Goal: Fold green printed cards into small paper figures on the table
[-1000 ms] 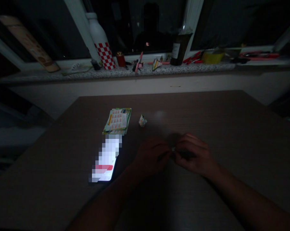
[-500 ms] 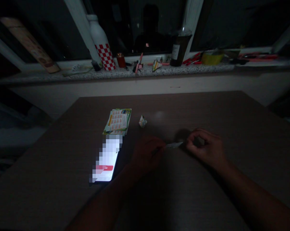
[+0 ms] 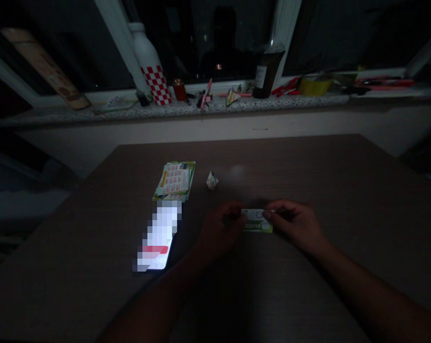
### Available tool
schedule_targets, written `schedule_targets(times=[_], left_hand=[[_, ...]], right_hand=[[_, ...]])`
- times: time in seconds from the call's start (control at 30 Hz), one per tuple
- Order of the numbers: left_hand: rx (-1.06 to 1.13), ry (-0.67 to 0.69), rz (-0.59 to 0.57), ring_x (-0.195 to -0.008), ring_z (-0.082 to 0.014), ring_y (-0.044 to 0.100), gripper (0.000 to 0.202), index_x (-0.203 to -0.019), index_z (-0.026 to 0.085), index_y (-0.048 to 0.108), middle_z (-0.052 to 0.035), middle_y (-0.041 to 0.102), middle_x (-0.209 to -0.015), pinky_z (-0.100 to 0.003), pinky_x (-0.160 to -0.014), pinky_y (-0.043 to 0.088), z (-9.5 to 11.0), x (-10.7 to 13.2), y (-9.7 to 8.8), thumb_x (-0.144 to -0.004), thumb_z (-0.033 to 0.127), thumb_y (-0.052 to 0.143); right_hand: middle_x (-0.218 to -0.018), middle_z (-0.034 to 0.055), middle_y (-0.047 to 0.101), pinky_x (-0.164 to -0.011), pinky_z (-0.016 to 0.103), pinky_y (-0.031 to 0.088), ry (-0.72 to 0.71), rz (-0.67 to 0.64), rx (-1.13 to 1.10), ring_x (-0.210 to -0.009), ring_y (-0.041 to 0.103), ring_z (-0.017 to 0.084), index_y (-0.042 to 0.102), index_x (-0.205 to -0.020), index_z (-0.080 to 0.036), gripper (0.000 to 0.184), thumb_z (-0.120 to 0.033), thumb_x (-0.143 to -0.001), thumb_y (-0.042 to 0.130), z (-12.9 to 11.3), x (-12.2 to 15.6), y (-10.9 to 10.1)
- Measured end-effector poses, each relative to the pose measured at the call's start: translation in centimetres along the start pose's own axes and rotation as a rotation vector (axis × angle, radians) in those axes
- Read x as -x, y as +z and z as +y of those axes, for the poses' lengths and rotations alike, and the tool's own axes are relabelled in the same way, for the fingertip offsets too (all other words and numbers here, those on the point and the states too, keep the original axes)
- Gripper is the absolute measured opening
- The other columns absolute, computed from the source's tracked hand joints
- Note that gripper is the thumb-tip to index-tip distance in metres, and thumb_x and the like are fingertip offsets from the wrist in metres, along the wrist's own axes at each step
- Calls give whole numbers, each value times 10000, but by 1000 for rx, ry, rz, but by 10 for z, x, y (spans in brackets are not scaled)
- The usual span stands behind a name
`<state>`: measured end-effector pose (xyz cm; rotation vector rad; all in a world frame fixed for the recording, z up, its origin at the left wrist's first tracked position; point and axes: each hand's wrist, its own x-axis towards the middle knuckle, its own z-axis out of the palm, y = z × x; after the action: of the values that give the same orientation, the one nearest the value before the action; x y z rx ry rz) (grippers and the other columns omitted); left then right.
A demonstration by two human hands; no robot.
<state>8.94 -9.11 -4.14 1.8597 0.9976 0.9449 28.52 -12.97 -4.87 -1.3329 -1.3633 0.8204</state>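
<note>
A small white and green printed paper card (image 3: 256, 226) is held flat between both hands over the table. My left hand (image 3: 223, 227) pinches its left edge, partly in shadow. At its upper right part, the thumb and fingers of my right hand (image 3: 296, 219) close on the card. Beyond my left hand a small folded paper piece (image 3: 212, 181) stands on the table. A stack of printed cards (image 3: 174, 181) lies to the left of it, and a phone (image 3: 158, 238) with a lit, blurred-out screen lies just nearer.
The brown table (image 3: 318, 166) reaches a wall under a window. Along the granite sill (image 3: 201, 112) stand a checkered bottle (image 3: 154, 71), a small red-brown jar (image 3: 179, 89), a dark cup (image 3: 265, 74), a yellow tape roll (image 3: 315, 86) and a leaning tube (image 3: 45, 69). The room is dim.
My right hand has moved left and taken hold of the card. The card, seen nearly edge-on before, is now turned so its printed face shows.
</note>
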Motion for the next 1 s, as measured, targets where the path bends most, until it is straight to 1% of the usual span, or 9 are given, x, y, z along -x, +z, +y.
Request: schedule_targets(times=[0.13,0.3,0.4,0.53,0.63,0.73,0.8,0.9,1.0], left_hand=[[-31,103,-52,-850,-161,628,327,-1042,177,577,-38,662,-928,-319,-770,521,-4,0,-4,-740,72,511],[-317,318,-156,-1137,-224,506,522,-1205,203,501,-94,514,-1258,-401,-963,437,-5,1,-8,-699,120,604],[-413,358,-197,-1084,-208,531,386,-1126,212,554,-73,558,-1183,-372,-932,448,-6,1,-6,-748,145,595],[-454,302,-156,-878,-177,596,157,-977,174,602,-57,644,-958,-322,-794,477,-7,0,-3,-856,230,519],[-472,253,-112,-766,-168,610,152,-925,173,611,-40,661,-841,-304,-708,478,-7,0,1,-872,256,496],[-452,197,-70,-730,-177,623,148,-947,184,601,-35,671,-818,-307,-665,486,-6,1,7,-844,262,529],[-379,145,-76,-765,-188,638,232,-1045,192,558,-42,679,-884,-319,-679,505,-5,3,10,-822,254,559],[-262,98,-60,-845,-205,649,525,-1267,206,392,-76,661,-1032,-353,-734,529,-5,5,14,-791,254,609],[-261,130,-63,-963,-227,625,709,-1385,230,245,-111,602,-1172,-394,-815,520,-6,5,11,-786,251,622]], right_hand=[[-621,20,677,-501,247,486,140,-15,-207,-527,606,130,688,-759,-162,218,-357,-676,738,0,-3,-1],[-643,9,681,-528,244,481,295,-62,-363,-538,605,117,682,-779,-166,238,-326,-633,778,2,-6,-1],[-644,9,670,-515,245,467,286,-76,-344,-531,593,120,678,-806,-161,255,-365,-671,750,7,-7,-2],[-759,43,680,-623,296,508,177,-100,-358,-657,638,160,656,-958,-174,332,-461,-798,612,12,-7,-1],[-843,46,664,-709,320,519,110,-139,-384,-764,651,175,580,-1075,-209,411,-424,-742,687,12,-4,6],[-812,4,614,-673,270,512,69,-85,-308,-718,622,132,525,-1113,-217,495,-307,-682,751,12,-2,17],[-820,6,608,-653,258,509,58,-71,-253,-704,607,122,514,-1136,-210,481,-268,-708,724,13,0,24],[-853,25,632,-624,257,513,41,-41,-228,-704,611,126,514,-1129,-211,410,-247,-750,665,16,0,27],[-813,23,646,-582,251,510,51,-22,-207,-657,615,130,508,-1122,-207,410,-225,-740,656,18,-2,23]])
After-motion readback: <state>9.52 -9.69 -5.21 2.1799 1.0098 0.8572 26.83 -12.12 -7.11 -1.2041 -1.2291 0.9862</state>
